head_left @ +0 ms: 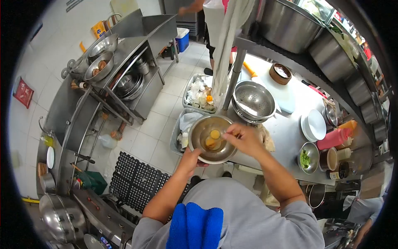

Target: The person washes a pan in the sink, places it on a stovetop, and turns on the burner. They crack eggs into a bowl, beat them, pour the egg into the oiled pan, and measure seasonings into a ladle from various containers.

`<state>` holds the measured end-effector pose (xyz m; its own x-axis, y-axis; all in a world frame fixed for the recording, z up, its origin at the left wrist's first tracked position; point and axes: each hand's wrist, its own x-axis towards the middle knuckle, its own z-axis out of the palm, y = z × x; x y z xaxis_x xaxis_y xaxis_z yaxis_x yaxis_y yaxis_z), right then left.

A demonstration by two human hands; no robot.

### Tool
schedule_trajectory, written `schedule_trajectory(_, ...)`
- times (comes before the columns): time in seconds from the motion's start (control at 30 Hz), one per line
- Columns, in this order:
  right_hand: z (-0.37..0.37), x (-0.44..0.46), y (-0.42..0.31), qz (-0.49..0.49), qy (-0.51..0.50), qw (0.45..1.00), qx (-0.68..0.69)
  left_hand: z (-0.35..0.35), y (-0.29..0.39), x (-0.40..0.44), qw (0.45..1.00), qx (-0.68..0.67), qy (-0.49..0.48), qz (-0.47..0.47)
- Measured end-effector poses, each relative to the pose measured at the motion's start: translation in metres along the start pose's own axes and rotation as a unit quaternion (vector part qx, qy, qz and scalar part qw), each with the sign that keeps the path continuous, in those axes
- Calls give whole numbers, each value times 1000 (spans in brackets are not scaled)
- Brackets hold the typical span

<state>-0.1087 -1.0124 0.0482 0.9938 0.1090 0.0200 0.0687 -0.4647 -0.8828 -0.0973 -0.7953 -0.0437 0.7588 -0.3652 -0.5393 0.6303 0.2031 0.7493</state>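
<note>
My left hand (189, 161) grips a round steel bowl (200, 129) by its near left rim, thumb on the edge and fingers underneath. Inside the bowl lie raw egg yolks (214, 134) in clear egg white. Over the bowl's right side is my right hand (245, 140), its fingertips pinched together close to the yolks. Whatever these fingers hold, if anything, is too small to make out. The bowl is held in the air at the counter's left edge, in front of my grey shirt.
Bins of waste (200, 94) stand below the counter's left end. A steel colander (253, 99), white bowls (314, 125) and a bowl with greens (309, 157) sit on the steel counter (286, 137). A shelf with pots (290, 25) overhangs it. Another person (215, 29) stands beyond.
</note>
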Motion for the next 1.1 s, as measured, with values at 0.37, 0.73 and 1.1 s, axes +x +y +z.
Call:
schedule_trajectory(0.37, -9, -28, 69, 94, -17, 981, 169, 4, 5, 7, 1000, 23, 12, 5)
schedule_trajectory(0.73, 2, -30, 97, 32, 13, 985, 169, 4, 0, 5, 998, 9, 42, 52)
schedule_trajectory(1.1, 11, -33, 98, 77, -57, 987, 127, 1, -5, -4, 997, 8, 48, 61)
